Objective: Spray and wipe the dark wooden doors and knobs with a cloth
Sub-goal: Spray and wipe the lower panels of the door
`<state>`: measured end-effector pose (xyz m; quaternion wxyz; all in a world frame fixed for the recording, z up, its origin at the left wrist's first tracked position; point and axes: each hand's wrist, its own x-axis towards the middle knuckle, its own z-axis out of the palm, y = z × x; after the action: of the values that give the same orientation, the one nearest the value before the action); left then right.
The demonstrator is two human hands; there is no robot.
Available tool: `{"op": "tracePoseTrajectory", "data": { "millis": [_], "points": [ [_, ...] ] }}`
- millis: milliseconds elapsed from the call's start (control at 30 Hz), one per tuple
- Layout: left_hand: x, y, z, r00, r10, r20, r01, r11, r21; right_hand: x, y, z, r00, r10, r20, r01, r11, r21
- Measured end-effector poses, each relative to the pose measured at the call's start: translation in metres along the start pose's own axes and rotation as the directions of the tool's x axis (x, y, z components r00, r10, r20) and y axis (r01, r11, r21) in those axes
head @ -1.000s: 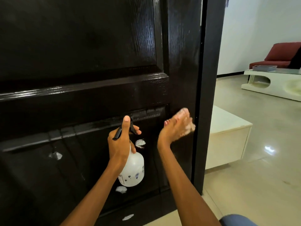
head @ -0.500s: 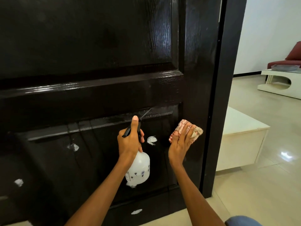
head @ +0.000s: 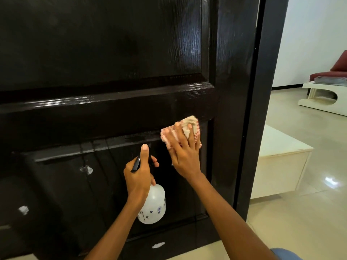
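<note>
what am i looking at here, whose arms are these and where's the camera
There is no machine: these are a person's two bare arms, filmed by one wide-angle camera worn on the head, looking forward and down. In front is a dark wooden door with glossy raised panels and a few white marks low down. The left hand holds a white spray bottle, thumb up on its black top. The right hand presses a pink and white cloth flat against the door with straight fingers. To the right, through the doorway, you can see a tiled floor, a low cream-coloured block and a red sofa.
</note>
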<state>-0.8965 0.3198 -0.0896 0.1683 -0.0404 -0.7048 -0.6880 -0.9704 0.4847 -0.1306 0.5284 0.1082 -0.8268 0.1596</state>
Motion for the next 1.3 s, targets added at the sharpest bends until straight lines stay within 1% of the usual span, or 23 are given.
{"op": "tracePoseTrajectory", "data": {
  "millis": [33, 67, 100, 133, 200, 267, 333, 433, 500, 567, 633, 667, 733, 767, 800, 867, 933, 967, 1033, 1133, 1167, 1200, 1300],
  "points": [
    [-0.002, -0.002, -0.002, 1.000, 0.005, 0.001, -0.005, 1.000, 0.004, 0.000, 0.004, 0.000, 0.997, -0.078, 0.001, 0.078, 0.996, -0.032],
    [-0.002, -0.003, -0.003, 1.000, 0.005, 0.001, -0.005, 1.000, 0.007, 0.000, 0.011, 0.000, 0.993, -0.116, -0.005, 0.115, 0.992, -0.060],
    [-0.002, -0.004, -0.004, 1.000, 0.002, 0.002, -0.002, 1.000, 0.009, -0.001, 0.019, -0.001, 0.994, -0.109, -0.026, 0.106, 0.991, -0.078],
    [-0.001, -0.004, -0.005, 1.000, 0.002, 0.003, -0.002, 1.000, 0.011, -0.003, 0.026, -0.003, 0.996, -0.067, -0.066, 0.061, 0.995, -0.085],
    [0.003, -0.002, -0.009, 1.000, 0.008, 0.009, -0.009, 1.000, 0.027, -0.005, 0.041, -0.009, 0.981, 0.087, -0.173, -0.101, 0.992, -0.075],
    [0.006, 0.000, -0.014, 1.000, 0.025, 0.016, -0.026, 0.999, 0.040, -0.007, 0.056, -0.015, 0.935, 0.246, -0.257, -0.268, 0.962, -0.051],
    [0.007, 0.001, -0.020, 0.999, 0.039, 0.011, -0.039, 0.998, 0.045, -0.006, 0.064, -0.018, 0.884, 0.365, -0.291, -0.381, 0.924, 0.002],
    [0.003, -0.002, -0.030, 0.999, 0.037, 0.005, -0.037, 0.998, 0.057, -0.004, 0.050, -0.013, 0.836, 0.468, -0.285, -0.460, 0.882, 0.100],
    [0.001, -0.003, -0.036, 1.000, 0.027, -0.001, -0.027, 0.998, 0.054, -0.001, 0.033, -0.009, 0.832, 0.483, -0.271, -0.454, 0.875, 0.168],
    [0.000, -0.003, -0.044, 0.999, 0.026, -0.019, -0.025, 0.999, 0.046, 0.000, 0.005, -0.003, 0.900, 0.358, -0.249, -0.327, 0.932, 0.158],
    [-0.001, -0.003, -0.052, 0.998, 0.040, -0.043, -0.038, 0.999, 0.039, -0.001, -0.034, 0.009, 0.979, 0.127, -0.161, -0.104, 0.984, 0.146],
    [-0.001, -0.004, -0.056, 0.997, 0.051, -0.062, -0.049, 0.998, 0.035, -0.002, -0.054, 0.016, 0.996, -0.009, -0.086, 0.021, 0.990, 0.141],
    [-0.002, -0.006, -0.065, 0.990, 0.074, -0.116, -0.070, 0.997, 0.032, -0.004, -0.084, 0.026, 0.966, -0.255, 0.040, 0.250, 0.964, 0.092],
    [-0.003, -0.006, -0.069, 0.987, 0.083, -0.138, -0.079, 0.996, 0.030, -0.002, -0.087, 0.028, 0.941, -0.331, 0.067, 0.328, 0.943, 0.057],
    [-0.003, -0.006, -0.073, 0.984, 0.091, -0.152, -0.088, 0.996, 0.025, 0.001, -0.085, 0.027, 0.930, -0.360, 0.069, 0.360, 0.933, 0.019],
    [-0.003, -0.006, -0.080, 0.980, 0.099, -0.171, -0.096, 0.995, 0.025, 0.002, -0.066, 0.020, 0.959, -0.281, 0.033, 0.283, 0.957, -0.071],
    [-0.002, -0.004, -0.089, 0.977, 0.102, -0.187, -0.097, 0.995, 0.038, -0.004, -0.039, 0.014, 0.997, -0.065, -0.037, 0.059, 0.986, -0.157],
    [-0.001, -0.004, -0.095, 0.975, 0.105, -0.195, -0.098, 0.994, 0.045, -0.008, -0.026, 0.011, 0.995, 0.065, -0.077, -0.078, 0.982, -0.174],
    [0.000, -0.003, -0.107, 0.972, 0.105, -0.211, -0.094, 0.994, 0.062, -0.010, -0.017, 0.008, 0.939, 0.309, -0.151, -0.327, 0.937, -0.120],
    [-0.001, -0.004, -0.125, 0.965, 0.113, -0.237, -0.097, 0.992, 0.077, 0.002, -0.052, 0.021, 0.827, 0.524, -0.203, -0.532, 0.847, 0.018],
    [-0.002, -0.005, -0.130, 0.963, 0.115, -0.245, -0.098, 0.992, 0.081, 0.004, -0.068, 0.029, 0.806, 0.554, -0.208, -0.557, 0.829, 0.048],
    [-0.003, -0.006, -0.137, 0.959, 0.117, -0.257, -0.099, 0.992, 0.081, 0.005, -0.087, 0.037, 0.815, 0.545, -0.198, -0.545, 0.836, 0.058],
    [-0.003, -0.010, -0.161, 0.944, 0.115, -0.309, -0.094, 0.992, 0.082, -0.002, -0.147, 0.061, 0.934, 0.347, -0.090, -0.347, 0.938, 0.017]
  ]
}}
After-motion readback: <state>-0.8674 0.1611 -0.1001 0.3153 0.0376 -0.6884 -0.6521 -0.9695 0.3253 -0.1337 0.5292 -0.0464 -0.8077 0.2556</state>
